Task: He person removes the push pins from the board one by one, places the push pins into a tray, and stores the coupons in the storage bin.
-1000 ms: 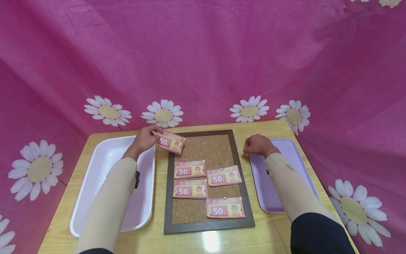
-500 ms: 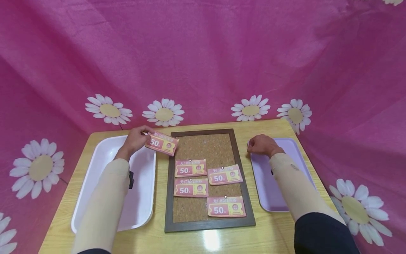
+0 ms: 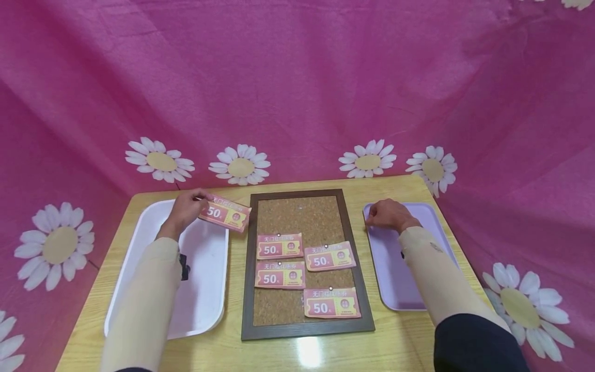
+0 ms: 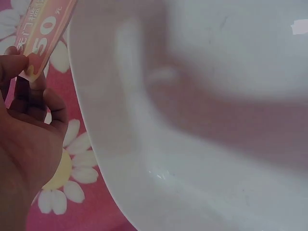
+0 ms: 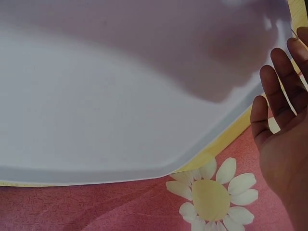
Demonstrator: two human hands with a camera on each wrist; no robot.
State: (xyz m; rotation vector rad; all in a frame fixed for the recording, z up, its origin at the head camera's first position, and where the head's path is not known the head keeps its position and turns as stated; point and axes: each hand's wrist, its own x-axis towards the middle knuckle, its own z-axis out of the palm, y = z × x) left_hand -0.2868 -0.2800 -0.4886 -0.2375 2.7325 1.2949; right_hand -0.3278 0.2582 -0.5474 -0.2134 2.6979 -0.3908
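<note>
Starting at your left, a white tray [image 3: 204, 299] sits on the wooden table [image 3: 223, 354], with your left hand [image 3: 185, 211] above its far right corner. That hand pinches a pink-and-yellow coupon [image 3: 226, 213], printed with a 50, by its left end; the coupon slants down to the right across the tray's edge, its free end reaching close to the board's frame. Held at one end only, it could bend, snag on the rim or frame, or slip into the gap between them if your pinch loosens. In the middle lies the cork board [image 3: 276, 310], bearing four pinned coupons [image 3: 280, 247], two in each column; the right-hand pair overlap the frame, so a dragging sleeve could catch their edges and strain the pins [image 3: 279, 235]. Farther right, your right hand [image 3: 390, 214] hangs over the far left corner of a purple tray [image 3: 400, 281], seemingly pinching a thin pin [image 5: 293, 33], though it is tiny in view. A careless turn could prick you, and a hasty release could send it off the tray.
</note>
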